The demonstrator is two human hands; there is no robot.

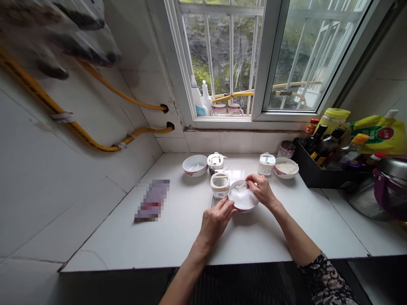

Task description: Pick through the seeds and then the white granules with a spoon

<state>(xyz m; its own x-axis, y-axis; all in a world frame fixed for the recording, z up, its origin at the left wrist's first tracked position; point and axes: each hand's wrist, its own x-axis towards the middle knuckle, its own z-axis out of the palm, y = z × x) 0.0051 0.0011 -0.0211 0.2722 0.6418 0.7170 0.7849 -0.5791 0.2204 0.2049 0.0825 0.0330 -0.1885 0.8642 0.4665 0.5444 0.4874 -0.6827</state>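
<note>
I have the left hand (218, 218) gripping the rim of a bowl (245, 211) just beyond it and the right hand (261, 188) pinching a white spoon (243, 185) above loose white contents (243, 197), so gentle, low strokes against a braced rim should prevent spilling.

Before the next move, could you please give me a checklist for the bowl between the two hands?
1. Left hand on the bowl: ok, fingers at its near-left edge.
2. Right hand holding the utensil: ok, its lower end is over the bowl.
3. White contents inside the bowl: ok, none seen spilled beside it.
4. Room on the bowl's left: not ok, the nearest container crowds it.
5. That container's lid fully closed: cannot tell.
6. Back-right bowl apart from the right hand: ok.
</note>
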